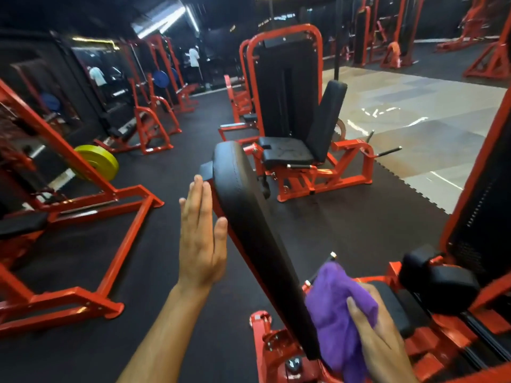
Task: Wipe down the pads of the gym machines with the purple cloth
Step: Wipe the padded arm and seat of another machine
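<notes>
My left hand [200,239] is raised flat beside the long black padded backrest [249,225] of the red-framed machine in front of me, fingers straight and together, grip wide and holding nothing; the thumb lies just at the pad's left edge, and I cannot tell whether it touches. My right hand [378,330] is low at the foot of that same pad, its grip closed around a bunched purple terry cloth [331,308], which it presses against the lower right side of the backrest, near where the pad meets the red steel frame [268,349]. The cloth hangs in loose folds below my fingers. To the right of the cloth sit two thick black roller pads [442,283] mounted on the same machine, beside a tall red upright holding a dark weight stack [481,225]. Farther ahead on the black rubber floor [171,272] stands another red machine with a black square seat [287,153] and a tilted black back pad [326,120], well apart from my hands. Off to the left a yellow weight plate [96,161] is loaded on an angled red sled frame, and beyond it rows of red racks run along a mirrored wall. Behind the far machine the rubber matting ends at a pale glossy tiled floor [414,106].
</notes>
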Action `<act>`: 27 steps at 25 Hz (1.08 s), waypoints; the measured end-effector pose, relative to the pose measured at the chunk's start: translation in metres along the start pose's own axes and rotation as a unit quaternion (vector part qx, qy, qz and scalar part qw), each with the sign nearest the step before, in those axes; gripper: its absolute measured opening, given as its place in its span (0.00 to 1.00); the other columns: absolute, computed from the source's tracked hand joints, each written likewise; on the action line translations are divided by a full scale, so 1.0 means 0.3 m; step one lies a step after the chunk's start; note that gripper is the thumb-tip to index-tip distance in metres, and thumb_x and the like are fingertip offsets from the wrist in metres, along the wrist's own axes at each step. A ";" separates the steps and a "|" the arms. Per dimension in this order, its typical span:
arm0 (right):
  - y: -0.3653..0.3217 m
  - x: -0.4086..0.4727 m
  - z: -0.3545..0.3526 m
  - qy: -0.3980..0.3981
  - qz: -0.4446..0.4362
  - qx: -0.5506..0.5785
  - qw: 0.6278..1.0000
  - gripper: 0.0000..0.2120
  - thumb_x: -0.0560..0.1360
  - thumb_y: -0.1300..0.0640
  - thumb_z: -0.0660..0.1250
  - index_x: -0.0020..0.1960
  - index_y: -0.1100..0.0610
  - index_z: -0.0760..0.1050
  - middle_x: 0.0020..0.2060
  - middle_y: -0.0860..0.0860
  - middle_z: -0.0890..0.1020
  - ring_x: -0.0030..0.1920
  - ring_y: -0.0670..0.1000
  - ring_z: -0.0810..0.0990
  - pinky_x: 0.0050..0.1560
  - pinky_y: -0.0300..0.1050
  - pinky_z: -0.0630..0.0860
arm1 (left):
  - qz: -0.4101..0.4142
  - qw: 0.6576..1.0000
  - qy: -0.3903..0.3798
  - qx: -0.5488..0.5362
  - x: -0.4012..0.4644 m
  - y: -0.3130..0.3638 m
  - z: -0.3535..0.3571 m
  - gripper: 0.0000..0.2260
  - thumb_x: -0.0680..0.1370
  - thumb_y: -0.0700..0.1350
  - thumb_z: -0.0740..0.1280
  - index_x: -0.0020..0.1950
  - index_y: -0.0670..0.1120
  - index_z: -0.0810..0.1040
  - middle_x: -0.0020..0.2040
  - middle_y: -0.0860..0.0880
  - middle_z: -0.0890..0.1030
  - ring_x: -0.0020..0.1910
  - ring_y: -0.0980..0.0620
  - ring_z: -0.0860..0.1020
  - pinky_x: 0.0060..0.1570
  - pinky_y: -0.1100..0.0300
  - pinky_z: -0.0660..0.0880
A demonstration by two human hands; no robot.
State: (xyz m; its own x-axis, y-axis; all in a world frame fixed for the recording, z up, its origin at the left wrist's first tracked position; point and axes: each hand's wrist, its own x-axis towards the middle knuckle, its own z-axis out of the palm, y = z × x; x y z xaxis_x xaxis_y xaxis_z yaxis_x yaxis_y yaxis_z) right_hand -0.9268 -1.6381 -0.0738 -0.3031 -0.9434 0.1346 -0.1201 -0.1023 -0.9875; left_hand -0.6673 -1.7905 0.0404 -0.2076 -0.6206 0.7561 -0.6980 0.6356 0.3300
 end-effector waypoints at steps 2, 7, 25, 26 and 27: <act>-0.177 0.108 0.047 -0.004 -0.154 0.014 0.988 0.13 0.80 0.48 0.64 0.64 0.39 0.75 0.59 0.40 0.82 0.61 0.42 0.80 0.58 0.33 0.73 | -0.026 0.998 -0.063 -0.015 0.172 0.013 -0.034 0.25 0.87 0.49 0.51 0.83 0.42 0.57 0.84 0.50 0.54 0.83 0.55 0.51 0.82 0.53 0.43; -0.372 0.388 0.332 -0.121 -0.386 -0.049 0.913 0.24 0.80 0.47 0.63 0.75 0.50 0.66 0.80 0.50 0.60 0.80 0.52 0.60 0.76 0.56 0.61 | -0.175 0.962 -0.192 -0.080 0.385 0.023 -0.045 0.21 0.88 0.44 0.55 0.82 0.46 0.60 0.83 0.54 0.56 0.80 0.63 0.53 0.79 0.66 0.46; -0.254 0.839 0.419 -0.157 -0.171 0.088 0.969 0.10 0.80 0.53 0.63 0.59 0.45 0.77 0.58 0.45 0.76 0.59 0.43 0.76 0.63 0.44 0.71 | -0.257 0.953 -0.145 -0.074 0.371 0.084 -0.029 0.25 0.84 0.54 0.55 0.82 0.51 0.63 0.82 0.58 0.61 0.80 0.63 0.57 0.82 0.55 0.50; -0.213 0.713 0.384 -0.146 -0.169 0.107 0.969 0.12 0.78 0.54 0.62 0.59 0.44 0.76 0.61 0.41 0.76 0.61 0.40 0.75 0.64 0.41 0.70 | -0.255 0.954 -0.139 -0.073 0.369 0.088 -0.028 0.24 0.85 0.52 0.55 0.82 0.50 0.63 0.82 0.58 0.62 0.80 0.63 0.57 0.82 0.54 0.50; -0.192 0.598 0.364 -0.134 -0.187 0.122 0.965 0.15 0.77 0.56 0.62 0.61 0.45 0.76 0.63 0.39 0.75 0.65 0.41 0.74 0.66 0.40 0.68 | -0.254 0.955 -0.133 -0.075 0.367 0.085 -0.025 0.22 0.87 0.49 0.55 0.82 0.50 0.63 0.81 0.57 0.62 0.80 0.62 0.58 0.82 0.54 0.51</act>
State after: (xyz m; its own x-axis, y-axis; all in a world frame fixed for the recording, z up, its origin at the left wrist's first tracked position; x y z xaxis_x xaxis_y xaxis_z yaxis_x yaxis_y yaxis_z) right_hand -0.8711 -1.8360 -0.0017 -0.0229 -0.8701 0.4923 0.0621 -0.4927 -0.8680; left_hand -0.7027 -1.8392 0.1361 -0.0487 -0.9485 0.3131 -0.6531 0.2674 0.7085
